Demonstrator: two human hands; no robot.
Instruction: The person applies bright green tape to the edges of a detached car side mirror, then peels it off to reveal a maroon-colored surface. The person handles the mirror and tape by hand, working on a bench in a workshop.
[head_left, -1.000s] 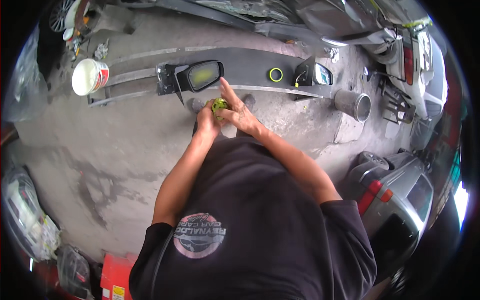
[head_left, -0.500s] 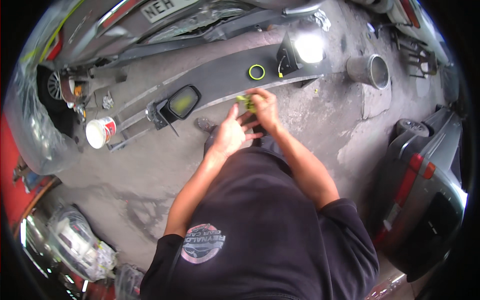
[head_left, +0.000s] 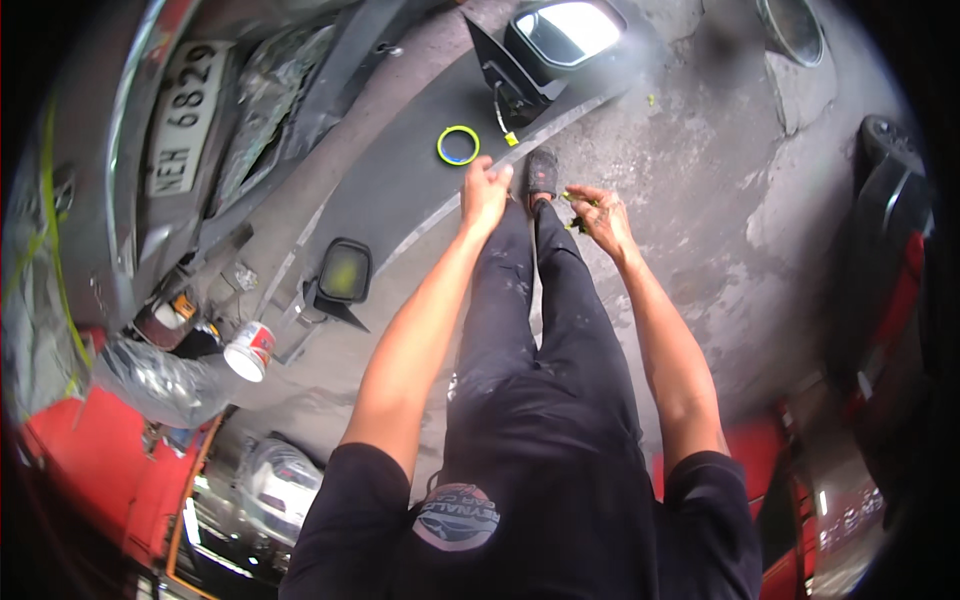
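My right hand [head_left: 604, 222] pinches a small crumpled wad of yellow-green masking tape [head_left: 577, 224], held out past my shoe. My left hand [head_left: 485, 200] is just nearer to me than a roll of yellow-green tape [head_left: 458, 145]. Its fingers are loosely bent and apart, with nothing visible in them. The roll lies on a long dark grey panel [head_left: 400, 165]. At the panel's far end stands a side mirror [head_left: 565, 35] with a bright reflection and a hanging cable connector [head_left: 511, 139]. Another side mirror [head_left: 344, 270], greenish in its glass, sits at the near left end.
A white and red bucket [head_left: 249, 352] stands by the panel's left end. A car's damaged rear [head_left: 190, 120] is close on the left. A metal drum [head_left: 792, 30] is at the far right. A dark bumper [head_left: 895, 230] lies right. My shoe [head_left: 541, 172] is beside the panel.
My hands have parted: the left toward the tape roll, the right outward to the right with the crumpled tape. The view has turned and shifted, so my legs now show.
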